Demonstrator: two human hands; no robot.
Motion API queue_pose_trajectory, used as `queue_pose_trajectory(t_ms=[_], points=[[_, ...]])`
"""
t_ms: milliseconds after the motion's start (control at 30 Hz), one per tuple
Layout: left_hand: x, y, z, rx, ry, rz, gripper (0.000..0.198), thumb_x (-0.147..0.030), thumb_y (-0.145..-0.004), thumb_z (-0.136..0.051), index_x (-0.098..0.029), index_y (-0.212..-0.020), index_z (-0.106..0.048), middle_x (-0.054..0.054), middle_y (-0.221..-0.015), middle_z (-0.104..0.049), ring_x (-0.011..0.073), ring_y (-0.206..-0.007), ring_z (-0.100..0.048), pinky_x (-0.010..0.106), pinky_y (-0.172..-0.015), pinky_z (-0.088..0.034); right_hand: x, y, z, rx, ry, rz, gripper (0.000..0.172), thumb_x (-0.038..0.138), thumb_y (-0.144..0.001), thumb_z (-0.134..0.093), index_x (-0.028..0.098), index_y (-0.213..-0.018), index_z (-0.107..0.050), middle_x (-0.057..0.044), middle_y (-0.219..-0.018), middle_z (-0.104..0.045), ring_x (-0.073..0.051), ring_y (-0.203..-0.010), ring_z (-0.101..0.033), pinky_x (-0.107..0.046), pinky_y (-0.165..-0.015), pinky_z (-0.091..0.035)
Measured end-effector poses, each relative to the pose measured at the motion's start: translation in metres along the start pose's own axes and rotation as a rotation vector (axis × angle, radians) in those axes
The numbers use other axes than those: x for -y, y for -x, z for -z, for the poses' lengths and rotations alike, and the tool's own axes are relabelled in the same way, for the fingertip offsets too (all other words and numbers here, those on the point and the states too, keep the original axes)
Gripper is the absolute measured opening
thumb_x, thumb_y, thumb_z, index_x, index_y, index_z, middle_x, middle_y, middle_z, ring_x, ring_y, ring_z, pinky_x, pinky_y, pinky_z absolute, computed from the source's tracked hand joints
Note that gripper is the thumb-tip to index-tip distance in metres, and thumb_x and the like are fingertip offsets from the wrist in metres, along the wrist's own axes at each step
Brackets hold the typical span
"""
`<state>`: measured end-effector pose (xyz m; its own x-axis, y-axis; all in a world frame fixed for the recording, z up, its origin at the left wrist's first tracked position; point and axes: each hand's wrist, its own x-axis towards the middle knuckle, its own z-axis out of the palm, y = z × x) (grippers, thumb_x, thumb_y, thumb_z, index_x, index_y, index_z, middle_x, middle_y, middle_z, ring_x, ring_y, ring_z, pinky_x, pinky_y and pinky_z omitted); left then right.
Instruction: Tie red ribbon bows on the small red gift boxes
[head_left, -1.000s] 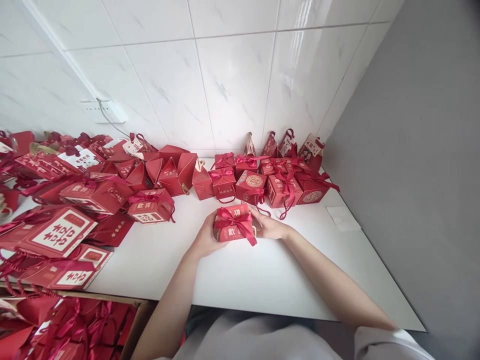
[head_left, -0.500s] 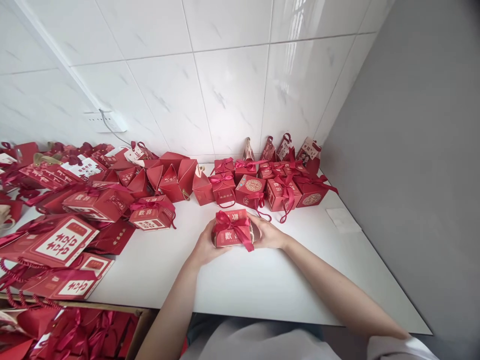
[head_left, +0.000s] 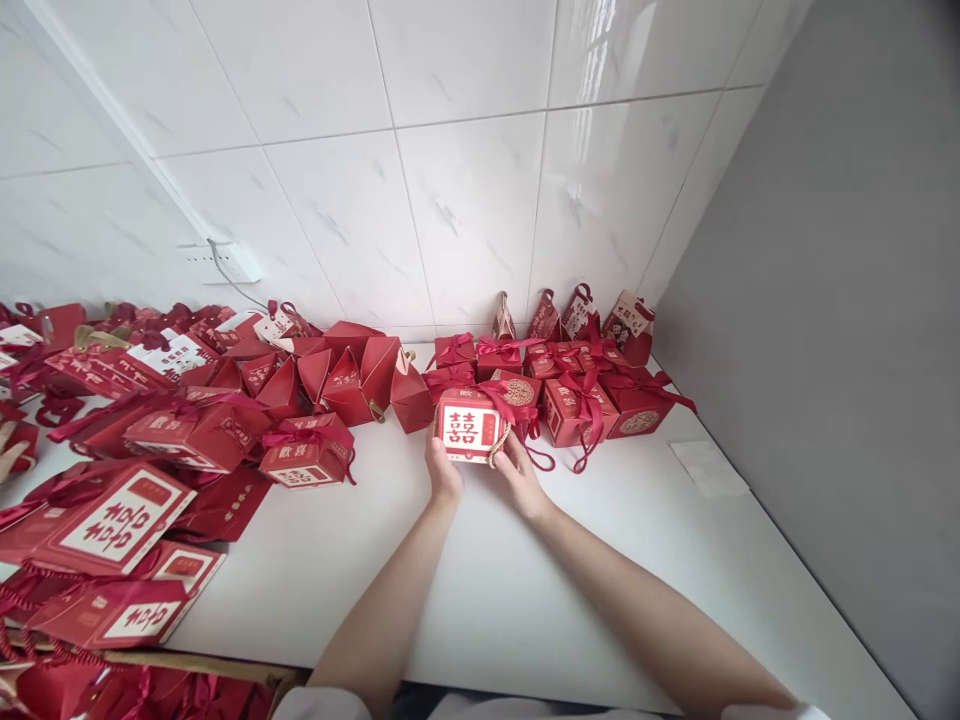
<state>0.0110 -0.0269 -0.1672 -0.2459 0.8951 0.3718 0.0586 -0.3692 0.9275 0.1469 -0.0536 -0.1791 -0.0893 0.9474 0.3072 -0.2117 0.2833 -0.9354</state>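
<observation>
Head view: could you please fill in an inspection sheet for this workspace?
Surface: white table, bare in front of the person.
Job's things: red gift box with a white label, held upright in front of a row of ribbon-tied boxes.
Clutter: pile of red boxes over the left side; white paper slip at right.
Hands: left hand and right hand grip the red gift box from either side.
Cables: white cable running from a wall socket down behind the pile.
Surroundings: white tiled wall behind, grey wall at right.
</observation>
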Motion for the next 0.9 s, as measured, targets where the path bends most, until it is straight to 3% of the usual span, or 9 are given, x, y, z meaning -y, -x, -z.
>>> queue_pose_trajectory(t_ms=[133,333,600,900], points=[[0.012,0.006,-0.004,0.003,0.058,0.048,0.073,-0.076,-0.087,-0.029,-0.016,-0.116,-0.06,0.013,-0.109,-0.068,0.0299,-0.111,-0.062,0.042,-0.093,-0.05,-0.006,0.0,0.007,0.016,-0.009,-0.014,0.072,0.062,-0.091,-0.053,0.027,-0.151,-0.032,-0.01,-0.147,-0.049,-0.029,-0.136,-0.046,-0.046,-0.115,-0.036],[0.008,0.008,0.0,-0.026,0.076,0.054,0.074,-0.075,-0.085,-0.035,-0.017,-0.126,-0.054,0.014,-0.12,-0.064,0.0297,-0.111,-0.061,0.042,-0.095,-0.049,-0.002,0.0,0.008,0.027,0.02,-0.013,0.07,0.066,-0.09,-0.05,0.027,-0.147,-0.038,-0.011,-0.144,-0.052,-0.03,-0.134,-0.048,-0.046,-0.113,-0.038],[0.014,0.009,0.004,-0.042,0.104,0.132,0.072,-0.075,-0.085,-0.035,-0.018,-0.121,-0.058,0.013,-0.112,-0.068,0.03,-0.104,-0.065,0.042,-0.088,-0.052,-0.002,0.004,0.006,0.037,0.024,-0.057,0.067,0.063,-0.09,-0.054,0.026,-0.144,-0.04,-0.012,-0.14,-0.055,-0.031,-0.128,-0.053,-0.046,-0.106,-0.045],[0.018,0.006,0.016,-0.03,0.169,0.19,0.072,-0.077,-0.08,-0.043,-0.019,-0.118,-0.061,0.011,-0.115,-0.069,0.0322,-0.113,-0.063,0.043,-0.094,-0.051,-0.004,0.004,0.004,0.078,-0.092,-0.053,0.065,0.059,-0.087,-0.062,0.025,-0.139,-0.042,-0.013,-0.133,-0.058,-0.03,-0.117,-0.059,-0.047,-0.1,-0.05]])
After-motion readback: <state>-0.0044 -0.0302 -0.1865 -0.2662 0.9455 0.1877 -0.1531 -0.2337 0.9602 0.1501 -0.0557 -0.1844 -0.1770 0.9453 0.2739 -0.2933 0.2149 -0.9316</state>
